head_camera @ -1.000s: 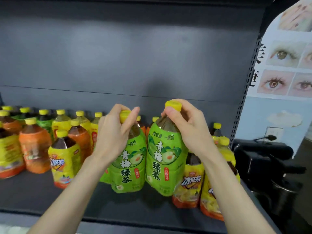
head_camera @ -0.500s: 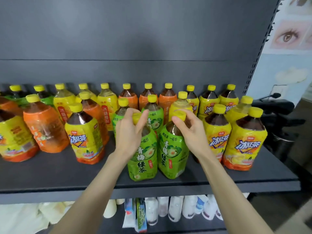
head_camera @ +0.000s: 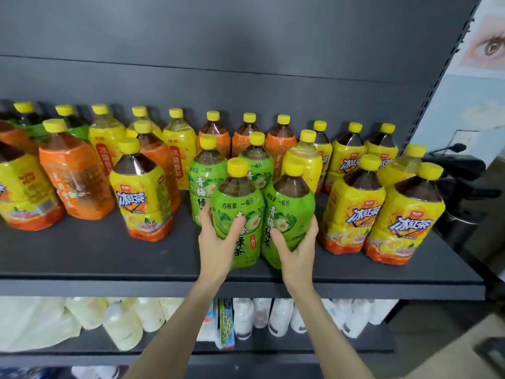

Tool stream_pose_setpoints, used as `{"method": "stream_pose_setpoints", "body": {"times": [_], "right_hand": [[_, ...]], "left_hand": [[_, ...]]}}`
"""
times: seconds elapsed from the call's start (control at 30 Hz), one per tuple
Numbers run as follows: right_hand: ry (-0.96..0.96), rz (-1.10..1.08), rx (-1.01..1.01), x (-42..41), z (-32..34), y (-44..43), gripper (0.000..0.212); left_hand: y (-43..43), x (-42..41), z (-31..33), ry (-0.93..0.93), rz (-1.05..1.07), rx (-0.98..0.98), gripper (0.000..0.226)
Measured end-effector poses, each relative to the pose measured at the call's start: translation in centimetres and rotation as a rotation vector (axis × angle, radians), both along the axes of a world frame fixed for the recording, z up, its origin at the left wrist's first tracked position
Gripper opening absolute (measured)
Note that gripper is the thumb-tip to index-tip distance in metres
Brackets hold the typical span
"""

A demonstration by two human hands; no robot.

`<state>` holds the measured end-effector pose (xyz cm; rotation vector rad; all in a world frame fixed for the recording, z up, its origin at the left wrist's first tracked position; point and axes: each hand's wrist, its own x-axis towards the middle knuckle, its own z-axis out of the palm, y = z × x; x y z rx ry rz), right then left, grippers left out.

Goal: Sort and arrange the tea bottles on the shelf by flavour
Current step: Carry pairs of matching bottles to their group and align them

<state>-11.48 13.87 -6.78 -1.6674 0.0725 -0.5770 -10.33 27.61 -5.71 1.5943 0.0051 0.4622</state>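
Off the caps now, left fingers and right fingers clasp glossy green bottles.

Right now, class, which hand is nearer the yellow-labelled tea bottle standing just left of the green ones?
Left. The left hand grips a green tea bottle just right of that yellow-labelled bottle; the right hand grips the neighbouring green bottle, farther right.

The dark grey flat shelf board carries upright plastic tea bottles with yellow caps. Near its front edge the left front green-labelled bottle and the right front green-labelled bottle stand touching, with two more green-labelled bottles just behind. A yellow-labelled iced-tea bottle and orange-labelled bottles stand to the left, and a cluster of yellow-labelled bottles to the right. The back row seems to mix yellow and orange labels.
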Motion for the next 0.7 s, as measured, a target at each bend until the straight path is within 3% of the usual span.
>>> {"method": "stream_pose_setpoints", "body": {"times": [0.17,0.3,0.43,0.57,0.7], "right_hand": [[0.032,-0.025,0.054,0.2,0.2,0.3,0.091],[-0.016,0.028,0.115,-0.8,0.7,0.6,0.083],[-0.129,0.087,0.134,-2.0,1.7,2.4,0.076],[-0.142,0.195,0.154,-2.7,3.7,6.6,0.054],[-0.123,0.287,0.214,-2.8,4.1,12.8,0.040]], "left_hand": [[-0.4,-0.4,0.2,0.068,0.022,-0.071,0.070],[0.5,-1.8,0.5,0.046,0.065,-0.073,0.078],[3.3,-4.3,1.8,0.021,0.126,-0.087,0.043],[8.5,-5.7,3.3,-0.010,0.177,-0.082,0.067],[14.9,-7.3,4.1,-0.048,0.207,-0.093,0.056]]}}
